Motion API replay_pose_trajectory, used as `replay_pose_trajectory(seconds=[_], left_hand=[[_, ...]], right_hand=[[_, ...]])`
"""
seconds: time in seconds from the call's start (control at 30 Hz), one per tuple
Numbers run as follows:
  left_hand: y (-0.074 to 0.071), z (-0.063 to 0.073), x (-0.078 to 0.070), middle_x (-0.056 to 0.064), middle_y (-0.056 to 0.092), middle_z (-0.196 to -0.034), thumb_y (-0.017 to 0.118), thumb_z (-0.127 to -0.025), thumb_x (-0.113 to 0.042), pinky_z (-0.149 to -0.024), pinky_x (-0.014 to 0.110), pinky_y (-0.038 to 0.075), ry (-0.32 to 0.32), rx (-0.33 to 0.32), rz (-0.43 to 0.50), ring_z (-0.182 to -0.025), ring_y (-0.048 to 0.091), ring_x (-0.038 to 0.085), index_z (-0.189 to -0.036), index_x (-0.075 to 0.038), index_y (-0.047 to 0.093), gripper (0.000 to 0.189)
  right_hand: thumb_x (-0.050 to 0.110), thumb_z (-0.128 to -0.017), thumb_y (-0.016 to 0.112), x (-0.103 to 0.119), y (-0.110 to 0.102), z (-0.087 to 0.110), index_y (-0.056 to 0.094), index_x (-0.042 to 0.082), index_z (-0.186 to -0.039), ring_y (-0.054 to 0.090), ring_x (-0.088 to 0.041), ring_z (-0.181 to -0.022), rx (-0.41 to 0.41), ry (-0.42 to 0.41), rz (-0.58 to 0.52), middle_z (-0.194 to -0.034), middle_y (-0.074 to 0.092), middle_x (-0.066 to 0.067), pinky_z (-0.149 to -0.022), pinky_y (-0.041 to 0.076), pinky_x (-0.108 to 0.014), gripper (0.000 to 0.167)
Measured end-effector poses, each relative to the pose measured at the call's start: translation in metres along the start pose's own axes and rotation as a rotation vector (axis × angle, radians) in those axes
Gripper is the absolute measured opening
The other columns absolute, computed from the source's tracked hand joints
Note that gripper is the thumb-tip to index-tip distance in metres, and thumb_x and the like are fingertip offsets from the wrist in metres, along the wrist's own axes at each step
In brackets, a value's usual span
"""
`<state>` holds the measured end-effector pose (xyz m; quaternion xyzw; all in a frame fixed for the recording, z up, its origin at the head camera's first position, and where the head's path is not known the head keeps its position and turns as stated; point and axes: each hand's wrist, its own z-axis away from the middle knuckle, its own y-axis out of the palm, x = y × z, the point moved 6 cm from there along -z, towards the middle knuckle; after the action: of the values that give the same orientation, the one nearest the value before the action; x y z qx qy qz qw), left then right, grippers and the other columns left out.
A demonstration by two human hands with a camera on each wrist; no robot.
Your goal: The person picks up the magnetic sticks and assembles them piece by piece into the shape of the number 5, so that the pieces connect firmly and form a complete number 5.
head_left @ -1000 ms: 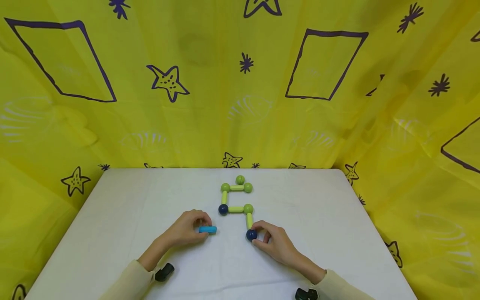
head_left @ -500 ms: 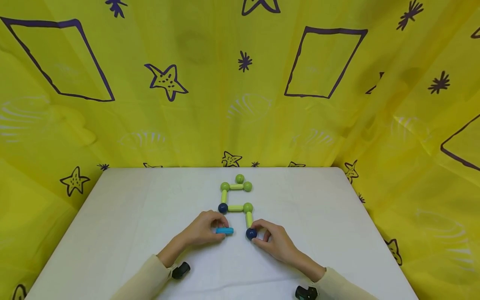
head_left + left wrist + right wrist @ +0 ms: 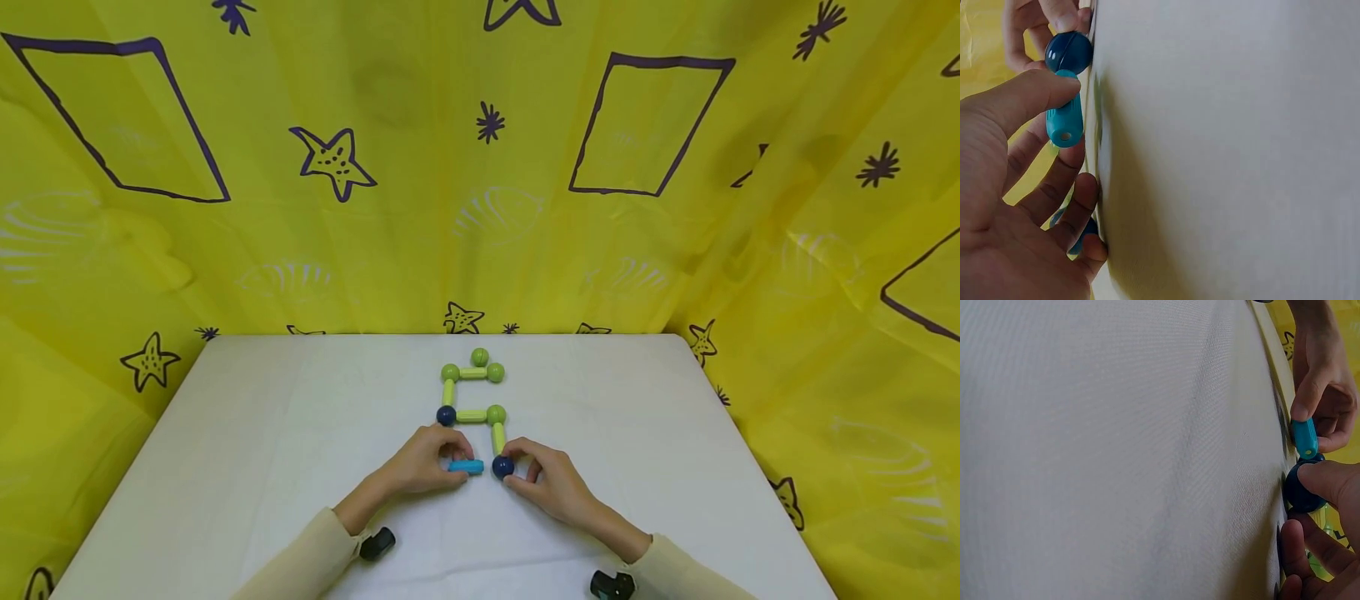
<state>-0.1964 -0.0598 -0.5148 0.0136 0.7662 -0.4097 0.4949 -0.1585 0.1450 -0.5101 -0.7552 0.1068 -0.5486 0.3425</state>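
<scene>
Between thumb and fingers, my left hand [image 3: 426,460] pinches a short blue stick [image 3: 467,467] just above or on the table. Its right end points at a dark blue ball [image 3: 503,467], with a small gap in the head view. My right hand [image 3: 551,483] grips that ball by thumb and forefinger. From the ball a light green stick [image 3: 498,438] runs back to a green ball [image 3: 497,414]. Another green stick [image 3: 472,416] joins it to a second dark blue ball [image 3: 446,415]. In the left wrist view the blue stick [image 3: 1064,119] shows a hole in its near end.
Farther back, the chain continues through an upright green stick [image 3: 448,393], a green ball [image 3: 450,373], a crosswise stick [image 3: 473,373] and a green ball [image 3: 496,372]. One more green ball [image 3: 480,357] sits behind. A yellow patterned curtain [image 3: 405,233] surrounds the white table [image 3: 300,400].
My left hand has carried the blue stick to the right, close to the dark blue ball. My right hand stays on that ball, and the chain keeps its shape.
</scene>
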Motion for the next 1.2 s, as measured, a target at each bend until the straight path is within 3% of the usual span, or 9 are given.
replay_pose_trajectory(seconds=[0.27, 0.8, 1.2], left_hand=[[0.0054, -0.0044, -0.0041, -0.011, 0.065, -0.080, 0.085, -0.078, -0.009, -0.074, 0.022, 0.049, 0.034, -0.007, -0.029, -0.076, 0.058, 0.002, -0.094, -0.015, 0.074, 0.020], [0.0090, -0.0076, -0.0059, -0.013, 0.064, -0.078, 0.086, -0.078, -0.011, -0.076, 0.024, 0.045, 0.022, -0.004, -0.051, -0.078, 0.055, 0.003, -0.094, -0.016, 0.074, 0.020], [0.0090, -0.0066, -0.0065, -0.012, 0.065, -0.079, 0.085, -0.079, -0.009, -0.073, 0.022, 0.049, 0.018, 0.007, -0.023, -0.076, 0.058, 0.003, -0.095, -0.014, 0.075, 0.020]], right_hand=[[0.010, -0.088, 0.081, -0.0001, 0.0001, 0.0001, 0.068, 0.019, -0.116, 0.053, -0.002, -0.062, -0.007, -0.009, 0.005, -0.105, 0.072, 0.004, -0.057, 0.044, -0.022, 0.033], [0.010, -0.088, 0.082, -0.0026, 0.0002, 0.0004, 0.068, 0.019, -0.118, 0.054, -0.002, -0.063, -0.003, 0.002, 0.006, -0.107, 0.071, 0.006, -0.059, 0.046, -0.022, 0.035], [0.010, -0.088, 0.082, -0.0029, 0.0005, 0.0004, 0.068, 0.020, -0.117, 0.053, -0.002, -0.063, 0.002, 0.001, 0.001, -0.107, 0.071, 0.005, -0.058, 0.045, -0.021, 0.034]])
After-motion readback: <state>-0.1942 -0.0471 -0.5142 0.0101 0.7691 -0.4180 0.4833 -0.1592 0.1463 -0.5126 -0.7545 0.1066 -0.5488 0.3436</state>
